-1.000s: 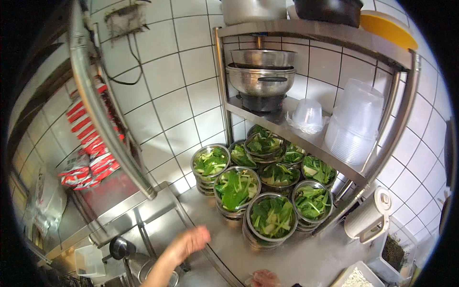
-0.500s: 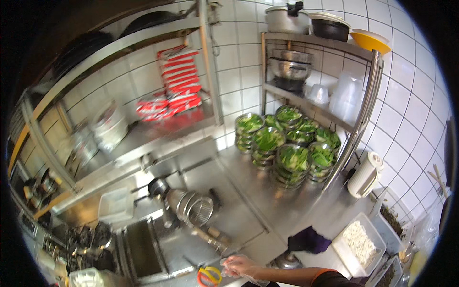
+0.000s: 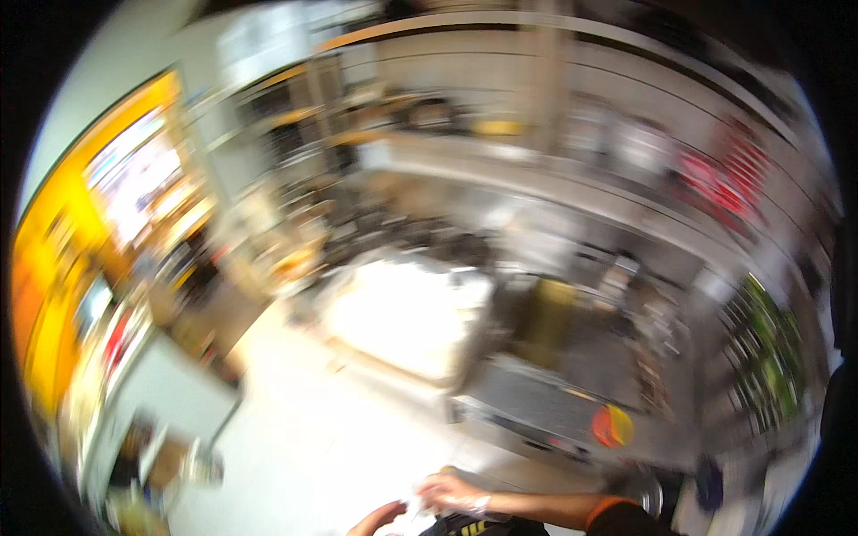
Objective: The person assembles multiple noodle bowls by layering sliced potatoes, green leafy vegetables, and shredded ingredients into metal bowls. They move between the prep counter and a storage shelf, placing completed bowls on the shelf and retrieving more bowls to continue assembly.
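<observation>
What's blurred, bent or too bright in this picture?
Head view: blur smears the red-striped packets and green vegetables; head view: glare washes out the pale floor; head view: the upper shelf edge bows with the fisheye lens; head view: the right hand looks comparatively sharp.

Orange-edged black sleeve (image 3: 627,518); red-white striped packets (image 3: 744,175); green leaves (image 3: 774,350).

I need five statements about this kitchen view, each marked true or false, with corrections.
1. The right hand is close to the left hand. True.
2. Clear plastic shows at the right hand's wrist. True.
3. The right sleeve has a blue edge. False: the right sleeve's edge is orange.
4. The red-and-yellow object is in the left hand. False: the red-and-yellow object lies on the counter.
5. The green vegetables are toward the picture's right. True.
</observation>
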`<state>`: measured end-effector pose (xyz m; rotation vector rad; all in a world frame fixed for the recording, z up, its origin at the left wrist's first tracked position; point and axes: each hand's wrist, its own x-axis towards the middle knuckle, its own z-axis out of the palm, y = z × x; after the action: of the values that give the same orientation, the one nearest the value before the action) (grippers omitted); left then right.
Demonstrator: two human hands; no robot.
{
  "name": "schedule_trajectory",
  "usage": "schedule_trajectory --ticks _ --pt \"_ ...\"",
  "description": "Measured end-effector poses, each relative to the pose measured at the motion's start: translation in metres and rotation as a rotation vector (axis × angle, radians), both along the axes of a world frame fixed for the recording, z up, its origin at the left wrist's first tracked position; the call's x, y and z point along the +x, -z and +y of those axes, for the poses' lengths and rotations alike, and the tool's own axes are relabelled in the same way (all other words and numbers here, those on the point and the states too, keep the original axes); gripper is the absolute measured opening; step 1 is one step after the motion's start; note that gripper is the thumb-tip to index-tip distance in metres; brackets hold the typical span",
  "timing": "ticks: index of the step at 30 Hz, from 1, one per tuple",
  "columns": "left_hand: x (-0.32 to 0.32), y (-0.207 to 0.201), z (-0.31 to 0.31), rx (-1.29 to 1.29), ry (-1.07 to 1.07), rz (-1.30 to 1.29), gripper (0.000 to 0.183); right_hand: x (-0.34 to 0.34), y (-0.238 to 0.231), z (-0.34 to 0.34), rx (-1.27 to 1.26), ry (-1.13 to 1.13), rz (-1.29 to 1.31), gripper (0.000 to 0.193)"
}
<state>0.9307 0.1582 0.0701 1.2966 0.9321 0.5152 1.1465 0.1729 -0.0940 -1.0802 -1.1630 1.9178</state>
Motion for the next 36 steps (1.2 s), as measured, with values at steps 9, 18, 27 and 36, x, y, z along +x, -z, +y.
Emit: schedule_trajectory --ticks 9,18,27,36 --pt "-0.198 0.081 0.037 0.347 -0.373 1.224 0.061 -0.203 0.018 0.190 -0.125 -0.112 0.017 0.019" --pt "-0.381 0.153 -0.012 -0.130 -1.233 1.267 0.044 -0.593 -0.007 0.283 0.065 -0.927 -0.123 0.018" --pt "-0.607 0.154 -0.054 -0.430 -1.673 1.145 0.036 -0.914 -0.022 0.246 -0.002 -1.292 -0.050 0.019" --pt "-0.870 0.154 0.000 0.130 -1.985 1.047 0.038 -1.226 -0.020 0.298 0.105 -1.366 -0.220 0.022"
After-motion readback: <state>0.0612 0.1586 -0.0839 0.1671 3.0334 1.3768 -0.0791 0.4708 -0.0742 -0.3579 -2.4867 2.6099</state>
